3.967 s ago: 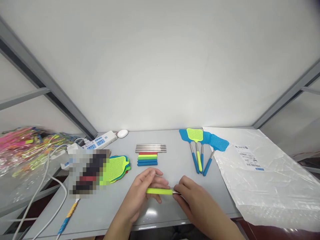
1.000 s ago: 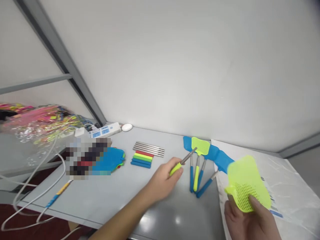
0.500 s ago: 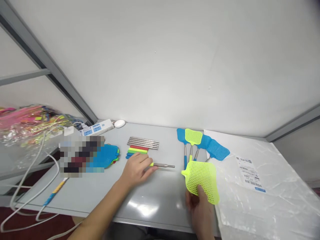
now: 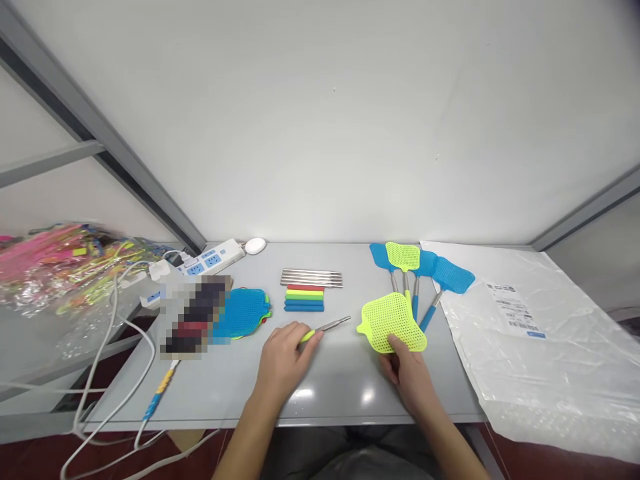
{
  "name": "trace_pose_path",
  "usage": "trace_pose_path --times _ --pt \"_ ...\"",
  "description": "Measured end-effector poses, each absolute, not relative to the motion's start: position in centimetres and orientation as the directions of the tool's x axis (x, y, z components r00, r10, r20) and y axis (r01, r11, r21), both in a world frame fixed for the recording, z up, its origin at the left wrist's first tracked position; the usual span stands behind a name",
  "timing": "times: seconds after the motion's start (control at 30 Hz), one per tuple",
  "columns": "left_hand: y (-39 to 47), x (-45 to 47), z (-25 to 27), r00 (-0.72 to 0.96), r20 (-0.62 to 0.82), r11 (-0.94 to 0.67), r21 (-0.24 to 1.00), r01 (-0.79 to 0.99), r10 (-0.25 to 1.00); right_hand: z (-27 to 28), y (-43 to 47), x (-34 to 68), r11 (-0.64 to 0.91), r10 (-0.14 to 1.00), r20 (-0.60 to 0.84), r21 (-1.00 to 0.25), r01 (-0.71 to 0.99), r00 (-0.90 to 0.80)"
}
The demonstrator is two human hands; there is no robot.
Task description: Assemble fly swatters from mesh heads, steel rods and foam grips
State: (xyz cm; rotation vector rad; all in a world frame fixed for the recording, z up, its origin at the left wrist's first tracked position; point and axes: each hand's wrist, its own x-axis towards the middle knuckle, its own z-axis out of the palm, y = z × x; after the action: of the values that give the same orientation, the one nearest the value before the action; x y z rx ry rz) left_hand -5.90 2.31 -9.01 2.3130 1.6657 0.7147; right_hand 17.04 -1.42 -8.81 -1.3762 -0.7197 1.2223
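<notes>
In my left hand [image 4: 286, 357] is a telescopic rod [image 4: 336, 324] with a yellow-green grip, its metal end pointing right. My right hand [image 4: 406, 370] pinches the lower right edge of a yellow-green fly swatter head [image 4: 390, 323], whose short neck faces the rod's tip across a small gap. Behind lie several metal rods [image 4: 311, 277] in a row. Just in front of them are coloured grips [image 4: 304, 300] in red, yellow-green, green and blue. A stack of swatter heads [image 4: 243, 312], blue on top, sits left. Assembled fly swatters [image 4: 403, 257], blue and yellow-green, fan out at the back right.
A white plastic mailer [image 4: 520, 353] with a label covers the table's right side. At left are a power strip [image 4: 220, 257], a white oval object [image 4: 255, 246], a pixelated item [image 4: 195, 320], cables [image 4: 150, 347] and bagged colourful goods [image 4: 65, 267].
The view has shifted, with the table sitting differently in frame. My left hand has drawn back from the coloured grips, and the rod now tilts upward. The swatter head has turned slightly.
</notes>
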Motion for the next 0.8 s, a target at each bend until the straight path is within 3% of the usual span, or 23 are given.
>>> trace_pose_path --times 0.1,0.37,0.53,0.8 --pt "2.3 -5.9 -9.0 0.296 0.227 -0.369 0.442 0.818 0.928 -9.1 -1.5 17.1 -0.293 0.912 -0.344 -0.927 -0.232 0.223" --pt "1.8 -5.8 -8.5 0.339 0.189 -0.388 0.455 0.802 0.921 -8.9 -2.1 17.4 -0.288 0.941 -0.293 -0.956 -0.057 0.168" --pt "1.7 -5.8 -8.3 0.349 0.185 -0.395 0.447 0.802 0.919 -8.8 -1.9 18.1 -0.280 0.957 -0.284 -0.956 -0.084 0.050" --pt "1.6 -5.8 -8.2 0.375 0.199 -0.425 0.426 0.799 0.905 -8.8 -1.9 18.1 -0.276 0.960 -0.280 -0.956 -0.102 0.025"
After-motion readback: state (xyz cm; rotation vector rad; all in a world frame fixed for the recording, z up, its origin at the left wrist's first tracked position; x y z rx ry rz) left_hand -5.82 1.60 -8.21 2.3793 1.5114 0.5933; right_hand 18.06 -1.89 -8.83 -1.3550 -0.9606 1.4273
